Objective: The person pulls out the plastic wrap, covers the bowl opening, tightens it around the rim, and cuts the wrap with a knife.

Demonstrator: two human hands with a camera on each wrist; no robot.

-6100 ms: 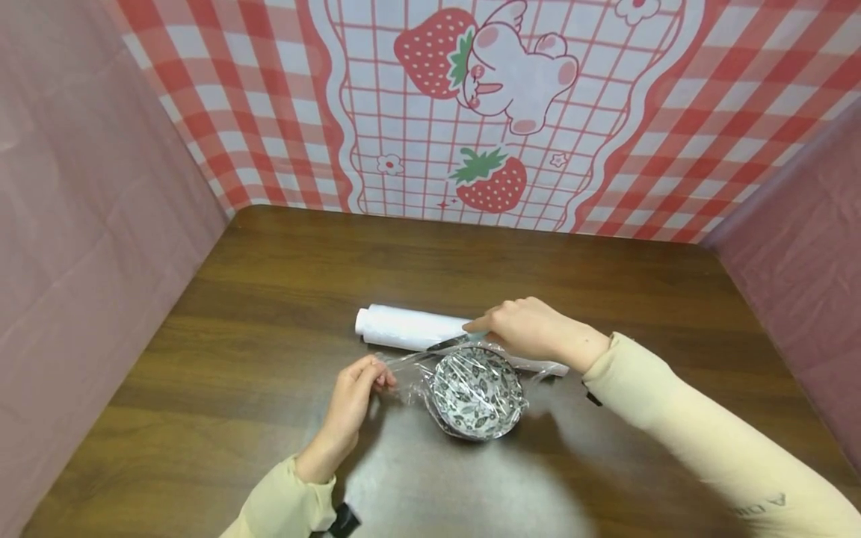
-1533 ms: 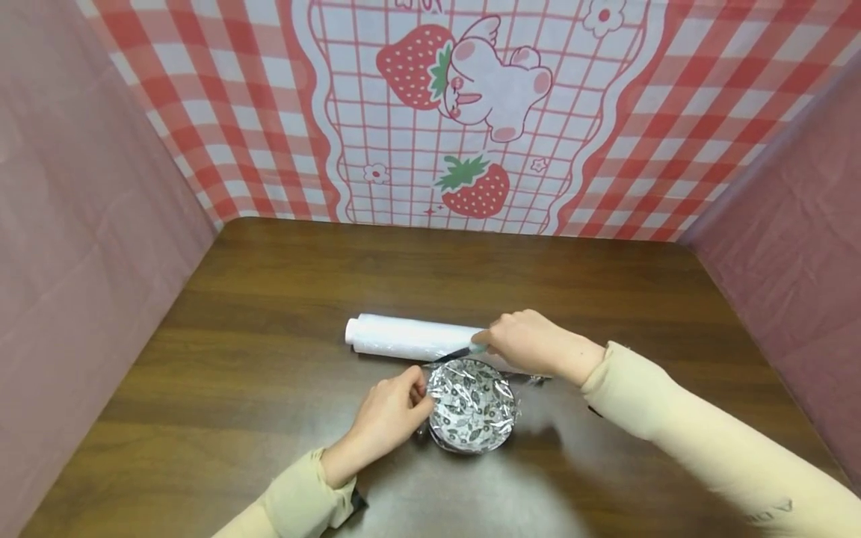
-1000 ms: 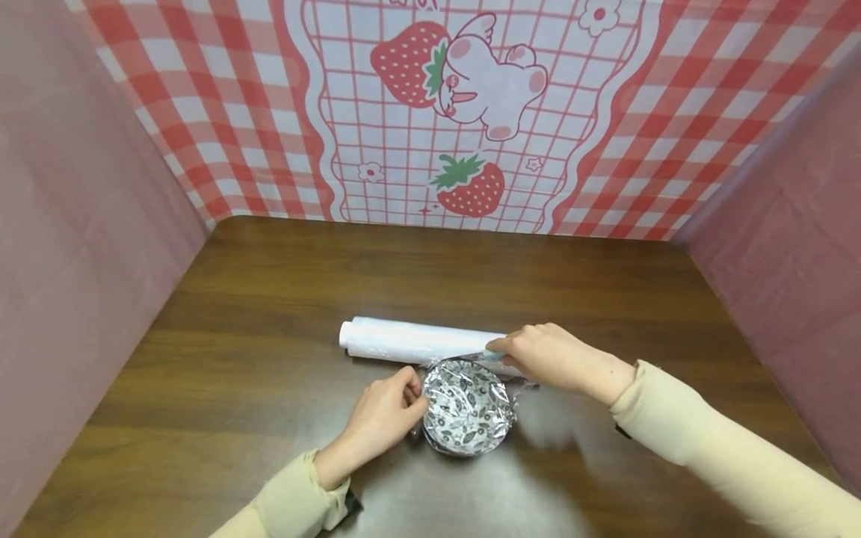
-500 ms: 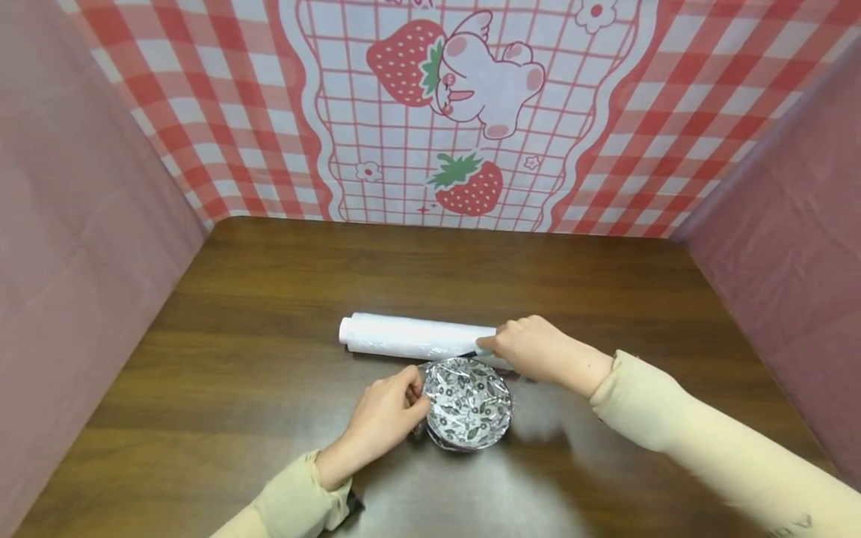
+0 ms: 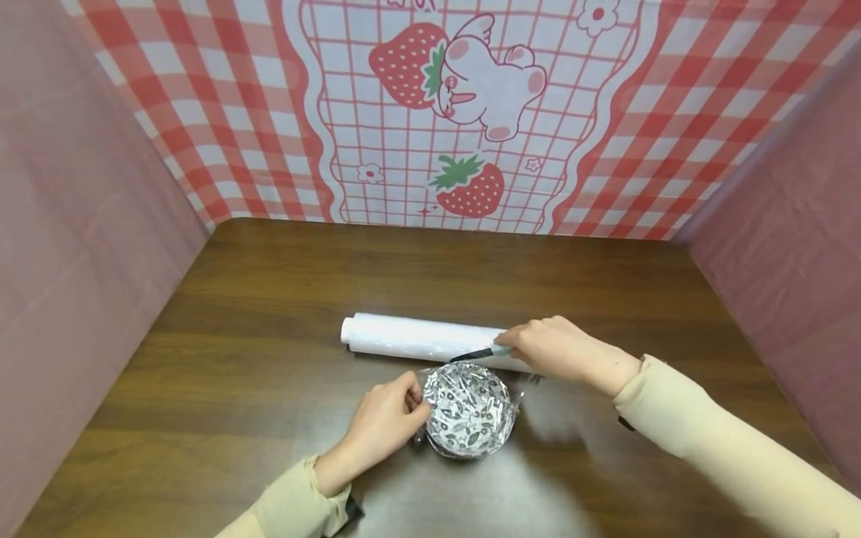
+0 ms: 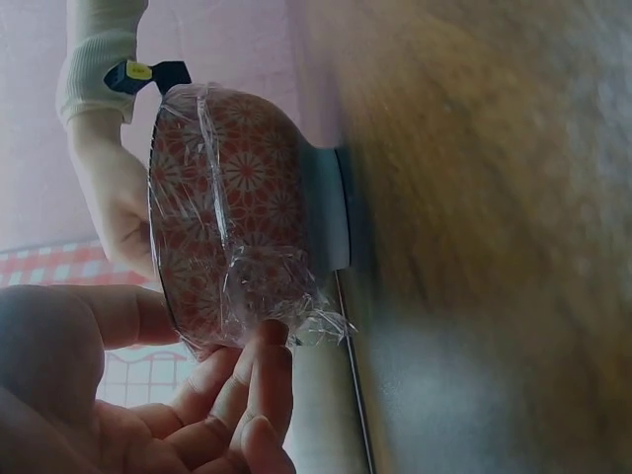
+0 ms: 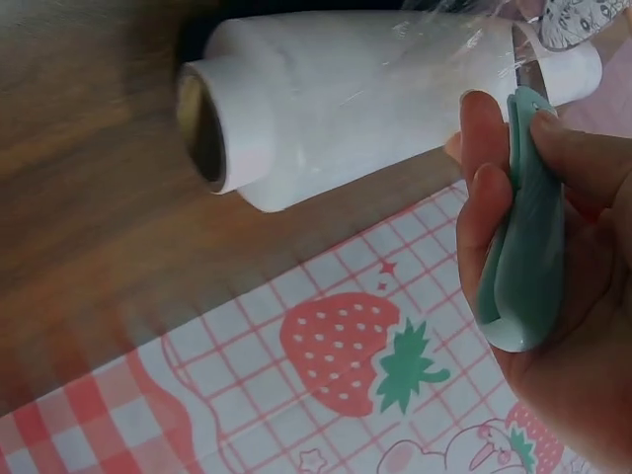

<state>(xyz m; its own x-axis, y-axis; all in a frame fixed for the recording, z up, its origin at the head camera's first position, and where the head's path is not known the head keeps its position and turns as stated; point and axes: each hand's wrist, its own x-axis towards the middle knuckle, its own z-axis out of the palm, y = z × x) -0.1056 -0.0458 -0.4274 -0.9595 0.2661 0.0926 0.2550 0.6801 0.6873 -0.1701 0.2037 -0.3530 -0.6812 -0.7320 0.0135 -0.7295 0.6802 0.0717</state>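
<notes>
A patterned bowl [image 5: 467,411], dark floral inside and reddish outside, stands on the table under cling film [image 6: 267,281] that bunches down its wall. My left hand [image 5: 383,422] grips the bowl's left side, thumb at the rim and fingers under the film-covered wall. In my right hand [image 5: 561,351] is a folding knife with a mint-green handle [image 7: 533,237], pinched between thumb and fingers. Its dark blade [image 5: 471,354] points left, along the bowl's far rim at the film. Just behind lies the white cling film roll [image 5: 410,336], its right end partly hidden by the right hand.
The brown wooden table [image 5: 282,276] carries everything. Behind it hangs a red-and-white checked cloth [image 5: 249,112] with strawberries. Pink cloths [image 5: 87,224] close off both sides. A loose film edge [image 5: 521,400] sticks out at the bowl's right.
My left hand has moved from a stretched film strand left of the bowl onto the bowl's side. The knife has shifted back and forth along the far rim, lately a little to the right.
</notes>
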